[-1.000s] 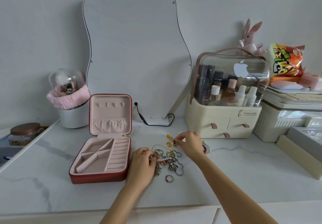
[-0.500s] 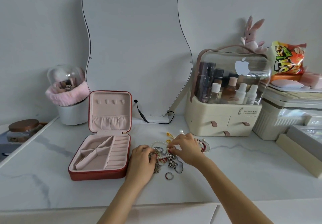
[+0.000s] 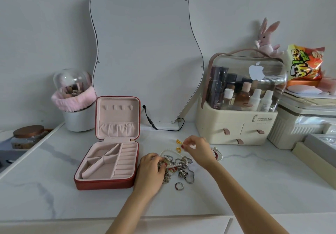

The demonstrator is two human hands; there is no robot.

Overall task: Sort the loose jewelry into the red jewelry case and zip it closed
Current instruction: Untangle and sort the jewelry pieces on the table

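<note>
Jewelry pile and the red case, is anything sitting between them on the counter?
Only the left hand, which rests on the pile's near edge, right beside the open red case. The case's compartments look bare and its lid stands upright, so nothing else visible blocks the way.

Home dressing corner, white marble bench (image 3: 245, 193), wavy mirror (image 3: 143, 55) against wall, cosmetics box (image 3: 236, 124) with bottles, brush pot (image 3: 78, 117), plush rabbit (image 3: 266, 39), snack bag (image 3: 305, 62), open jewelry case (image 3: 109, 161)
</note>
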